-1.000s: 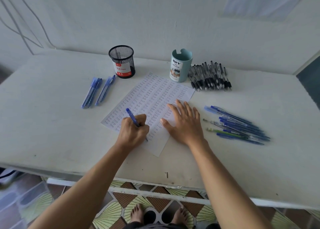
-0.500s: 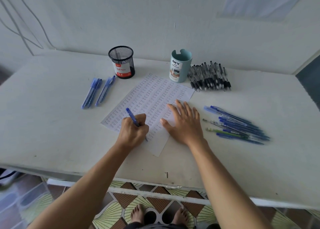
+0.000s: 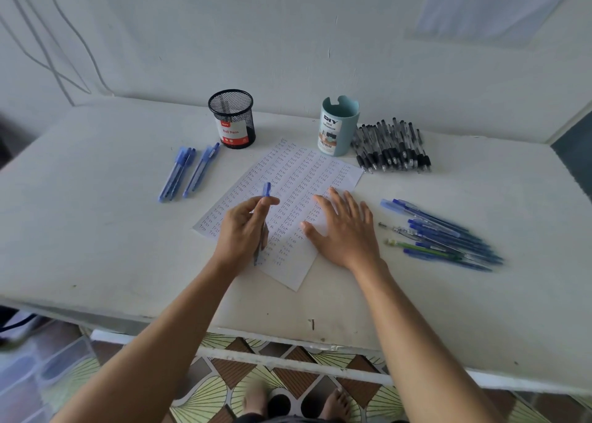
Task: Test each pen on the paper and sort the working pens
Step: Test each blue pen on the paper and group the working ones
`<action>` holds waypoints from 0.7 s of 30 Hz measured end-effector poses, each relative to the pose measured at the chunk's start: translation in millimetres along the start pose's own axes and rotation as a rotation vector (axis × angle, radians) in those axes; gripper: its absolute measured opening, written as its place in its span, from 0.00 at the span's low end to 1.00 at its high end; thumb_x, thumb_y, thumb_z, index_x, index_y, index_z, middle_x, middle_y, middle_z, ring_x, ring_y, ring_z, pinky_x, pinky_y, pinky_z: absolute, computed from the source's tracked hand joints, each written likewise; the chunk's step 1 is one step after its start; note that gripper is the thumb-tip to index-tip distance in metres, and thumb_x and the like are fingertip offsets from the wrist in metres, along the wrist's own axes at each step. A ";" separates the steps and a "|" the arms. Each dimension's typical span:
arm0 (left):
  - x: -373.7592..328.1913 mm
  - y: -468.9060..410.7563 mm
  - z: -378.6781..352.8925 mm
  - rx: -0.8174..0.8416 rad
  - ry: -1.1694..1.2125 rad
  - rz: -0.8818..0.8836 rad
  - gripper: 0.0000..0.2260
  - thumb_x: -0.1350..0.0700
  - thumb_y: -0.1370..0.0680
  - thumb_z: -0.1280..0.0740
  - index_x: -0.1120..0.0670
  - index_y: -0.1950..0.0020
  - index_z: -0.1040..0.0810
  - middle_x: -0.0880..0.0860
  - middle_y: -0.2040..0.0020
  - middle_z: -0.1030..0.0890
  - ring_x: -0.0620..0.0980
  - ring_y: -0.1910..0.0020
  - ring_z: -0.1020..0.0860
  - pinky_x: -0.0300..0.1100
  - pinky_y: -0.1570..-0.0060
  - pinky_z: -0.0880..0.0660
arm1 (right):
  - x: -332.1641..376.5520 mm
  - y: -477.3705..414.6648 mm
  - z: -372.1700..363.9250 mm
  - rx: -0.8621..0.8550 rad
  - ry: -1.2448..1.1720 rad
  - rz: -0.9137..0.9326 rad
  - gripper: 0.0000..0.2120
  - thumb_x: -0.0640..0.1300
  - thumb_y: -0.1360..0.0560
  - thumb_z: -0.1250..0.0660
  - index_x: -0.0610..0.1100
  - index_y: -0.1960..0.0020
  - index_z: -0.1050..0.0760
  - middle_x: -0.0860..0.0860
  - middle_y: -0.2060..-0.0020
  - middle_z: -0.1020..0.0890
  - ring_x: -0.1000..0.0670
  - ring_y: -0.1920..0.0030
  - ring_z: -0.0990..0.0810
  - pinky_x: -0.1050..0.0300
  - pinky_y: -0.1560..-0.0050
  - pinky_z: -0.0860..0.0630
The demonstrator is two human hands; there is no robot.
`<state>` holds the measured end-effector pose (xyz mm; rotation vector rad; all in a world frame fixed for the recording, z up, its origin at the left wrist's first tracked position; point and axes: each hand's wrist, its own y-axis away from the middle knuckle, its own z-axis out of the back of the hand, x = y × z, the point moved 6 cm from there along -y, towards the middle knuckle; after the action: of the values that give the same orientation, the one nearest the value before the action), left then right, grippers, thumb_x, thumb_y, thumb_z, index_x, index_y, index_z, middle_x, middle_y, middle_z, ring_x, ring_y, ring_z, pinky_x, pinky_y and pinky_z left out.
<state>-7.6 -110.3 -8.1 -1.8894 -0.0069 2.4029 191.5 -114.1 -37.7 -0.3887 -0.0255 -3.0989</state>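
Note:
A sheet of paper (image 3: 290, 179) covered in rows of the handwritten word "test" lies at the table's middle. My left hand (image 3: 243, 230) holds a blue pen (image 3: 266, 190) between thumb and fingers, lifted off the sheet, its cap end pointing away from me. My right hand (image 3: 342, 230) lies flat on the paper's right half with fingers spread. Three blue pens (image 3: 187, 173) lie left of the paper. A pile of blue pens (image 3: 445, 233), with a green one among them, lies to the right.
A black mesh pen cup (image 3: 232, 118) and a teal desk organizer (image 3: 338, 125) stand behind the paper. Several black pens (image 3: 392, 149) are heaped right of the organizer. The white table (image 3: 80, 230) meets a wall at the back; its front edge is near my forearms.
My left hand stopped writing, lifted the blue pen off the paper and turned it more upright. My right hand stayed flat on the sheet.

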 end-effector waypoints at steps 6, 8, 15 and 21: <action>-3.9 4.3 6.7 -0.054 0.189 0.025 0.06 0.55 0.19 0.32 0.49 0.45 0.16 0.56 0.73 0.28 0.48 0.76 0.32 0.38 0.72 0.30 | -0.5 0.2 0.5 0.015 0.011 0.009 0.34 0.69 0.21 0.51 0.57 0.20 0.49 0.51 0.19 0.51 0.46 0.20 0.56 0.41 0.23 0.58; -3.7 4.7 5.9 -0.031 0.220 0.049 0.07 0.54 0.18 0.34 0.50 0.45 0.16 0.55 0.73 0.26 0.48 0.75 0.31 0.38 0.71 0.30 | -0.6 0.5 0.6 0.015 0.017 0.013 0.34 0.69 0.21 0.52 0.56 0.20 0.49 0.50 0.19 0.51 0.46 0.20 0.56 0.41 0.23 0.58; 6.0 -18.2 15.4 0.194 0.113 0.260 0.16 0.50 0.13 0.47 0.48 0.27 0.28 0.50 0.59 0.29 0.54 0.66 0.26 0.38 0.70 0.31 | -1.1 0.3 1.4 0.038 0.031 0.010 0.34 0.70 0.22 0.52 0.57 0.20 0.50 0.51 0.19 0.52 0.47 0.20 0.56 0.41 0.23 0.59; 1.6 -47.5 81.2 -0.285 -0.606 0.024 0.23 0.64 0.17 0.45 0.53 0.23 0.32 0.63 0.38 0.26 0.61 0.38 0.27 0.47 0.38 0.33 | -0.8 0.6 2.2 0.048 0.029 0.007 0.34 0.71 0.22 0.52 0.58 0.20 0.50 0.52 0.19 0.52 0.47 0.20 0.56 0.42 0.22 0.59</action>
<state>-83.7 -58.9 12.2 -1.1589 -0.3826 3.0161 192.8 -114.6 -35.8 -0.3420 -0.0969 -3.0896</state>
